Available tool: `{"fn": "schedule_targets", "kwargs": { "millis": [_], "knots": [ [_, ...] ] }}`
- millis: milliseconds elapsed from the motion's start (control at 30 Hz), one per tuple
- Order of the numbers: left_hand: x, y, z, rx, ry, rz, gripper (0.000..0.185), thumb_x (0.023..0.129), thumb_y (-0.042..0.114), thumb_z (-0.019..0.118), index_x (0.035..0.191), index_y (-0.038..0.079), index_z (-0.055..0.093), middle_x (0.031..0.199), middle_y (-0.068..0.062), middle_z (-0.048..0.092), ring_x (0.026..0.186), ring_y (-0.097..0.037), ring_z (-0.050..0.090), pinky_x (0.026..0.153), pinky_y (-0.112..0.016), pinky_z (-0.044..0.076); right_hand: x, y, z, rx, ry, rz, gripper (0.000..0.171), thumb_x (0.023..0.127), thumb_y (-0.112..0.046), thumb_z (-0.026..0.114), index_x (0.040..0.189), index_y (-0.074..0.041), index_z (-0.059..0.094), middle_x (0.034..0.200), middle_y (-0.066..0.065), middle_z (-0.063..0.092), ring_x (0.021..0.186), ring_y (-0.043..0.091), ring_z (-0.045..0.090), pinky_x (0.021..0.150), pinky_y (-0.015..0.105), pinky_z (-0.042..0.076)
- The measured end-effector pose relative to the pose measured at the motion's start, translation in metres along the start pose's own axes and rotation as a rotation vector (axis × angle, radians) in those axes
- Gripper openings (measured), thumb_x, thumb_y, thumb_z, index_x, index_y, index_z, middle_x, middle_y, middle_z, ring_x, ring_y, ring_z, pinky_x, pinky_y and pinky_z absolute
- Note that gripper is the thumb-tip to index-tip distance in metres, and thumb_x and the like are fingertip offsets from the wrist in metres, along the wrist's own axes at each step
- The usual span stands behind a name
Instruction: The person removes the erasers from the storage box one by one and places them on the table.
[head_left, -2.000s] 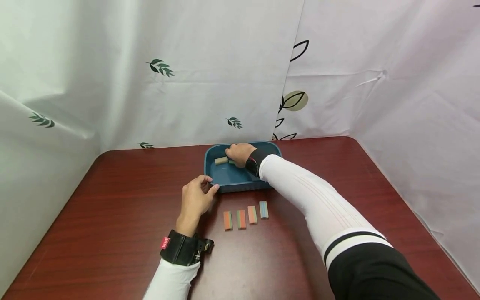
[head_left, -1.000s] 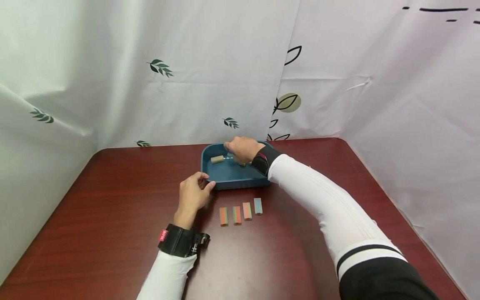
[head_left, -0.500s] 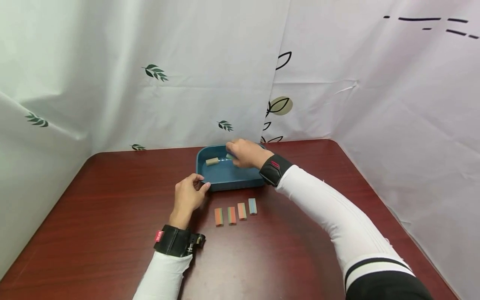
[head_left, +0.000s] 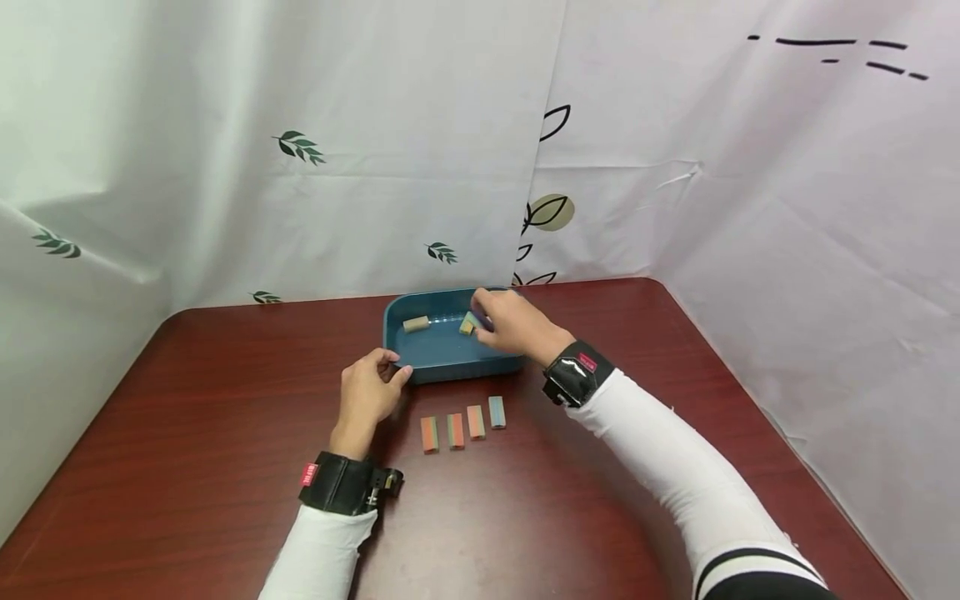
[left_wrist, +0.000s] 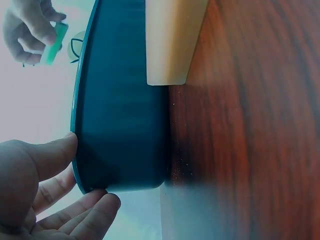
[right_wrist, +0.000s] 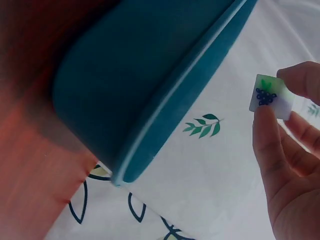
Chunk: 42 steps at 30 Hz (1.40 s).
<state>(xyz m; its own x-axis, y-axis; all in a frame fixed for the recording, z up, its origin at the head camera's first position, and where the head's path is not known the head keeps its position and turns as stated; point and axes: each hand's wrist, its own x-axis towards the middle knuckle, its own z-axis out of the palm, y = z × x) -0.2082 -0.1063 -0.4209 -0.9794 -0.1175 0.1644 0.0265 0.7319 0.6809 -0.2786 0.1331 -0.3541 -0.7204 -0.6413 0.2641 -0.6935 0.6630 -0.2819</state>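
A blue tray [head_left: 448, 371] stands at the middle back of the red-brown table. My right hand [head_left: 507, 323] is above its right side and pinches a small tile [head_left: 470, 323] between thumb and fingers; the right wrist view shows the tile [right_wrist: 270, 96] white and green with a blue printed figure. My left hand [head_left: 369, 390] touches the tray's near left corner, thumb [left_wrist: 42, 156] and fingers on its rim [left_wrist: 82, 125]. A beige tile [head_left: 415, 323] lies inside the tray at the left.
Several coloured tiles lie in a row on the table in front of the tray, from an orange-green one [head_left: 429, 433] to a blue one [head_left: 497, 412]. White curtains with leaf prints enclose the table at the back and right.
My right hand has lifted the small tile out of the tray and drawn back toward me and to the right. The left hand has stayed at the tray's corner.
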Motion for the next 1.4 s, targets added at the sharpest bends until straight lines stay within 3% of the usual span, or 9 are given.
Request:
{"fn": "schedule_targets", "kwargs": {
  "millis": [233,667,1067,1400],
  "knots": [
    [0.001,-0.003,0.002,0.001,-0.002,0.011,0.03,0.091,0.023,0.07,0.113,0.003,0.065,0.106,-0.017,0.066,0.097,-0.031,0.06,0.087,-0.047,0.048,-0.028,-0.001,0.006,0.024,0.065,0.139,0.031,0.087,-0.014,0.071,0.111,0.0,0.058,0.094,0.011,0.061,0.072,0.017,0.054,0.061,0.029,0.047],
    [0.004,-0.002,0.003,0.009,0.002,0.015,0.03,0.091,0.023,0.07,0.113,0.003,0.065,0.106,-0.017,0.066,0.098,-0.031,0.061,0.087,-0.047,0.048,-0.067,0.002,0.022,0.119,0.123,0.379,0.031,0.084,-0.014,0.076,0.106,-0.001,0.057,0.087,0.01,0.059,0.075,0.02,0.057,0.062,0.032,0.051],
    [0.003,-0.002,0.001,0.022,0.004,0.0,0.03,0.092,0.024,0.069,0.113,0.003,0.065,0.104,-0.017,0.066,0.097,-0.031,0.059,0.088,-0.047,0.047,-0.081,0.001,0.04,0.177,-0.003,0.555,0.032,0.081,-0.016,0.077,0.098,-0.003,0.054,0.074,0.007,0.054,0.064,0.019,0.053,0.055,0.03,0.044],
    [0.003,-0.001,0.001,0.021,0.001,-0.009,0.029,0.092,0.024,0.069,0.113,0.004,0.064,0.105,-0.016,0.066,0.097,-0.031,0.059,0.088,-0.047,0.047,-0.08,0.0,0.053,0.167,-0.118,0.603,0.031,0.081,-0.018,0.078,0.093,-0.006,0.052,0.071,0.007,0.053,0.061,0.018,0.052,0.053,0.029,0.042]
  ]
}}
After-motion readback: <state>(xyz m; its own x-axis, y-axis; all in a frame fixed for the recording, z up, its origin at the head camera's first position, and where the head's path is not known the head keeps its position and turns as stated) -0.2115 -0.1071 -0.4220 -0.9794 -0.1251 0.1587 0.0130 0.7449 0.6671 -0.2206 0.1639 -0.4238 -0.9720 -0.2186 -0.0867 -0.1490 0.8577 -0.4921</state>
